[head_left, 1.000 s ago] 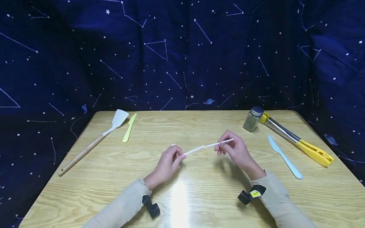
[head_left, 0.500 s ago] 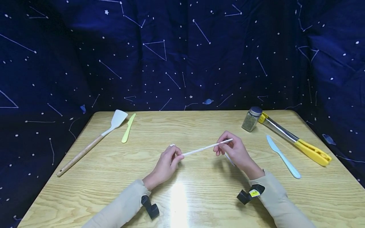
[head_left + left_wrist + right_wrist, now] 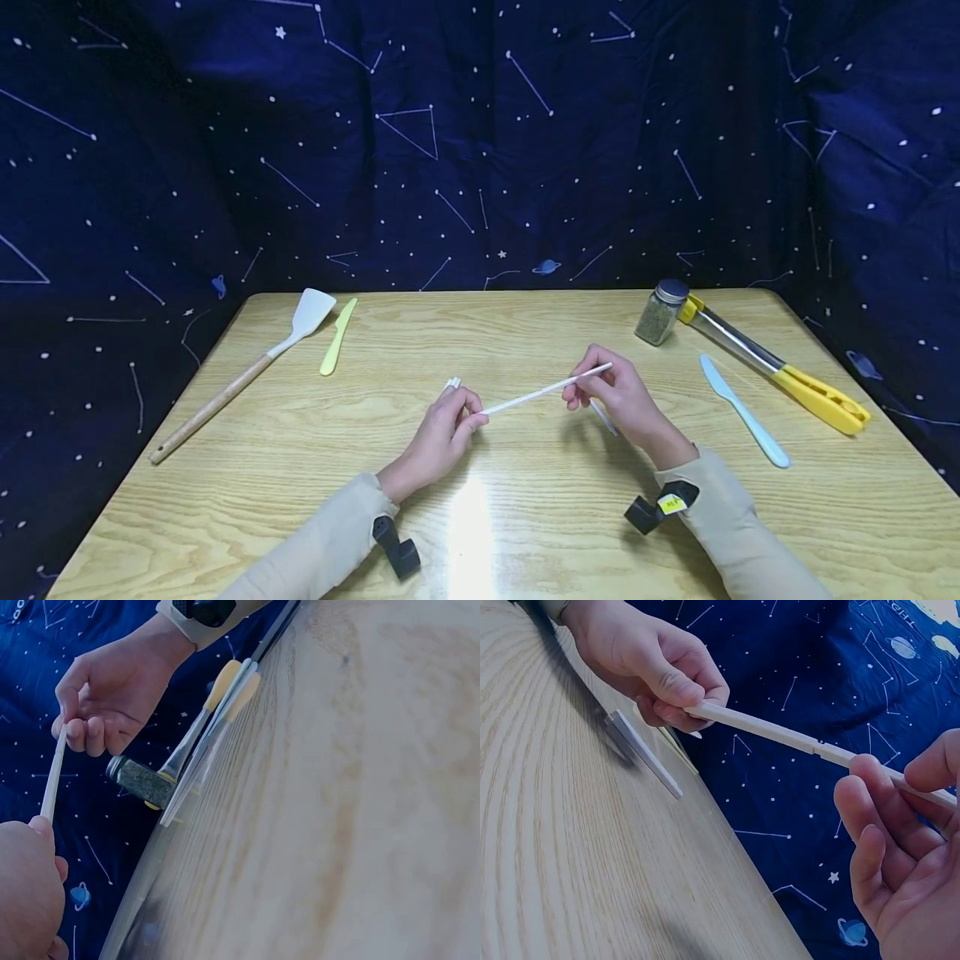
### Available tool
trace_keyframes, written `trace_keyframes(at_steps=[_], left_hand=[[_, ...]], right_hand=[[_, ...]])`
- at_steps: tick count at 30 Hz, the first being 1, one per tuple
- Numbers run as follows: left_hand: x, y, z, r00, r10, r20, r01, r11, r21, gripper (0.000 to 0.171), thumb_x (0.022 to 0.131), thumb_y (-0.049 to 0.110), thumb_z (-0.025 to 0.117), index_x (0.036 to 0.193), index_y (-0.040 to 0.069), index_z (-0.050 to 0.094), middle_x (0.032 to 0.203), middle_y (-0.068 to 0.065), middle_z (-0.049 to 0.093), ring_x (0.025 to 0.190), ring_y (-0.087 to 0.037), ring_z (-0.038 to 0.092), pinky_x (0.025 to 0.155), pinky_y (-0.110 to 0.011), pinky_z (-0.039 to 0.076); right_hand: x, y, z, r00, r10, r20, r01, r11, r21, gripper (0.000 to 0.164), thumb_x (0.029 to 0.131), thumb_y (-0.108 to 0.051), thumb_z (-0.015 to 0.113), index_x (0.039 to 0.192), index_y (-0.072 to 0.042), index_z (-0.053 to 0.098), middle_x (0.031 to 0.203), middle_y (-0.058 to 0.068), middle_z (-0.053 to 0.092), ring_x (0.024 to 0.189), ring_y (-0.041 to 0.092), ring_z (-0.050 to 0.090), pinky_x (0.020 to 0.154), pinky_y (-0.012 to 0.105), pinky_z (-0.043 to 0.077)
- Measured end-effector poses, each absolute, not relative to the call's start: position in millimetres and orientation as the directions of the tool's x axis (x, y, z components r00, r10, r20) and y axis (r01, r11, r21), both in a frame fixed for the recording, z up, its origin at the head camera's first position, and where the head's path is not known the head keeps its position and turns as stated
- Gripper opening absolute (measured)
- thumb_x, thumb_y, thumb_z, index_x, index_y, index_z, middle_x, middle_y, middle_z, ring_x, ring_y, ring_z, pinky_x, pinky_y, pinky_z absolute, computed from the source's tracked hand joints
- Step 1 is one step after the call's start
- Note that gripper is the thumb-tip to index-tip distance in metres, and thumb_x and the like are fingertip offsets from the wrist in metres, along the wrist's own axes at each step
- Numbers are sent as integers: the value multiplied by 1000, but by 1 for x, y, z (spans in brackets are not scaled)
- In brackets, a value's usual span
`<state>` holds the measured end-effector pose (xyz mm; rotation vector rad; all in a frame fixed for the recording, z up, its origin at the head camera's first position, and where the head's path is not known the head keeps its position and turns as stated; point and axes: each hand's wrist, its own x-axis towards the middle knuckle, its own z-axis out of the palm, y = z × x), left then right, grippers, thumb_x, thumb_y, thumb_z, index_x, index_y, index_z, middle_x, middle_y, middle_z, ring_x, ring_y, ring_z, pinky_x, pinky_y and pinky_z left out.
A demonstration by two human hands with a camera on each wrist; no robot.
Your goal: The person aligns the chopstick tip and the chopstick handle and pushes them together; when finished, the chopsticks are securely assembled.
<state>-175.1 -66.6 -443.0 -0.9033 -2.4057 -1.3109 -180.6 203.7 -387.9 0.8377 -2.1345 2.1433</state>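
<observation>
Two thin white sticks [image 3: 528,396] meet end to end in one nearly straight line between my hands. A small notch shows where they meet in the right wrist view. My left hand [image 3: 438,437] pinches the left stick [image 3: 750,729] between thumb and fingers. My right hand [image 3: 611,392] pinches the right stick [image 3: 53,780], whose end sticks out past the fingers. Small white ends [image 3: 453,382] show beyond the left hand's fingers; what they belong to is hidden. Another white piece [image 3: 603,418] shows below the right hand, and I cannot tell if it is held.
On the left of the wooden table [image 3: 420,333] lie a white spatula [image 3: 247,375] and a yellow-green knife [image 3: 339,337]. To the right are a spice jar [image 3: 662,312], yellow-handled tongs [image 3: 780,367] and a light blue knife [image 3: 742,410]. A dark starry curtain [image 3: 480,142] hangs behind.
The sticks' inner ends, visibly offset a second ago, now line up. My left hand has dipped and tilted slightly, showing more of the white ends beyond it. The right hand stays nearly still.
</observation>
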Motion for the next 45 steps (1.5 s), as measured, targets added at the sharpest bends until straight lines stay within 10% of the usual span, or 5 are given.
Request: trace_keyframes(at_steps=[32, 45], left_hand=[[-167, -67, -435, -824, 375, 425, 547, 331, 769, 11, 89, 12, 68, 86, 8, 58, 68, 1, 48, 57, -2, 38, 49, -17, 33], [-157, -69, -411, -704, 631, 325, 470, 71, 880, 27, 101, 6, 46, 127, 1, 46, 87, -15, 70, 80, -10, 65, 76, -26, 51]], right_hand=[[-189, 209, -374, -843, -495, 211, -304, 114, -946, 8, 99, -3, 49, 93, 3, 51, 83, -6, 73, 78, 10, 69, 74, 26, 48], [-189, 207, -376, -759, -636, 136, -238, 78, -968, 10, 100, -5, 43, 96, 0, 51, 81, -4, 72, 82, 11, 65, 75, 25, 47]])
